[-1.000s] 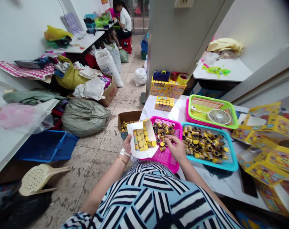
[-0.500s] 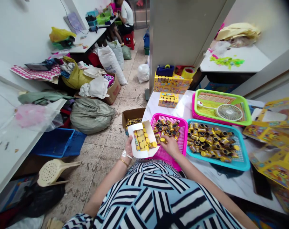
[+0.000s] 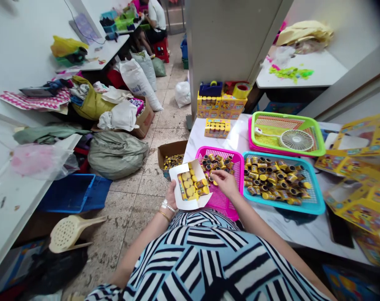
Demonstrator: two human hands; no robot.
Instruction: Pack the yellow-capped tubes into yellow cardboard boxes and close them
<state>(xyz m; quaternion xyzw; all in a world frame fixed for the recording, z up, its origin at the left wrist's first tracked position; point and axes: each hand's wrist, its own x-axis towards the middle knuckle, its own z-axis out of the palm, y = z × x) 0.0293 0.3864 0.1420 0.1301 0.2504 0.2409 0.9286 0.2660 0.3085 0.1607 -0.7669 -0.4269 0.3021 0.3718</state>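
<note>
White box (image 3: 190,196) held at the pink tray's (image 3: 236,156) left edge

The left hand (image 3: 171,195) clamps the box from below, its open side facing the person, yellow-capped jars (image 3: 202,187) inside. The right hand (image 3: 223,184) hangs over the tray's loose jars (image 3: 213,165), within easy reach, fingertips drawn together; whether they pinch one, I cannot tell. More jars fill the teal tray (image 3: 286,211) just beside.

Marble tabletop (image 3: 236,133): pink tray (image 3: 219,149) w/ small yellow tubes (image 3: 215,164), teal tray (image 3: 312,184) w/ more, green tray (image 3: 320,142) atop another pink, yellow box (image 3: 217,128), flat yellow cartons (image 3: 362,167) at right.
</note>
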